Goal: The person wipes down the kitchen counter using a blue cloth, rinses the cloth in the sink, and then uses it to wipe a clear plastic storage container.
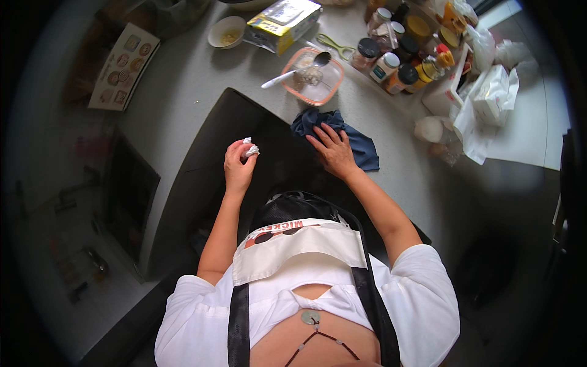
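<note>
Maybe the work was partway done, as the left hand (238,164) pinched white paper (251,149) left of the frame's middle, the right hand (335,151) lay spread on a blue cloth (363,147) up and right of it, and neither was put away.

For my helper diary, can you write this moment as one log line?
left hand: holds white wad | right hand: spread on blue cloth | spoon: across tub
</note>
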{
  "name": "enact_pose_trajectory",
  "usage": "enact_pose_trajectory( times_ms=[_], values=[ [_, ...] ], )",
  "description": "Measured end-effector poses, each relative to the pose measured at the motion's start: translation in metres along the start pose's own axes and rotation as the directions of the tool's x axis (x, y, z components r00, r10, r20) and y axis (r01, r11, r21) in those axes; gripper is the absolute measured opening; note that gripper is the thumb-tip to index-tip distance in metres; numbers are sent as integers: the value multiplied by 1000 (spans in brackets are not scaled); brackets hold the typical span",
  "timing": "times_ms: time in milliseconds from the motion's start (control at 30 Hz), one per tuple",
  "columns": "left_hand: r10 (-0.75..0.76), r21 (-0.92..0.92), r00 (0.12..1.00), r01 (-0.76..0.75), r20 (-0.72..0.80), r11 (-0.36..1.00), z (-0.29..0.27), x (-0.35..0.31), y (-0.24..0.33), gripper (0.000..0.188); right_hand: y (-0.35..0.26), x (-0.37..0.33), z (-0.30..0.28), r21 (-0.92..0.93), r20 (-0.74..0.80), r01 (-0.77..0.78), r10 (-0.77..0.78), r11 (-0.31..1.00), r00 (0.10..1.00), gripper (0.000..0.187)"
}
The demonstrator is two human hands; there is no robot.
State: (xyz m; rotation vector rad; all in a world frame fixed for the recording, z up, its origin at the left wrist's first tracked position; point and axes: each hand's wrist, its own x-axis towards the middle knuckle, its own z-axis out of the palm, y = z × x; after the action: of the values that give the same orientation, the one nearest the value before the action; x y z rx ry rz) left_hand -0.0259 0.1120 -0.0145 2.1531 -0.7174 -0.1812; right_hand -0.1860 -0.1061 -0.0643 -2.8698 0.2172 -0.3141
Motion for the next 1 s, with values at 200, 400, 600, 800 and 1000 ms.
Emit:
enact_pose_trajectory(
  times_ms=[200, 400, 600, 800, 1000],
  values=[
    [-51, -67, 998, 49, -31, 997, -31, 12, -26, 18, -19, 44, 24, -151, 65, 98, -89, 984, 994, 48],
    [-26, -84, 999, 23, -34, 996, -87, 44, -42, 19, -53, 124, 56, -152, 1, 14, -14, 988, 1000, 48],
    [-87, -29, 987, 83, -138, 996, -148, 59, -103, 20, -72, 222, 90, 133, -200, -112, 138, 985, 970, 39],
    [-190, -38, 958, 186, -214, 982, -195, 68, -160, 19, -97, 301, 118, 84, -116, -79, 88, 993, 989, 38],
    [-266, -93, 918, 250, -294, 964, -208, 70, -202, 20, -146, 359, 124, 103, 58, 233, -240, 967, 969, 40]
  ],
)
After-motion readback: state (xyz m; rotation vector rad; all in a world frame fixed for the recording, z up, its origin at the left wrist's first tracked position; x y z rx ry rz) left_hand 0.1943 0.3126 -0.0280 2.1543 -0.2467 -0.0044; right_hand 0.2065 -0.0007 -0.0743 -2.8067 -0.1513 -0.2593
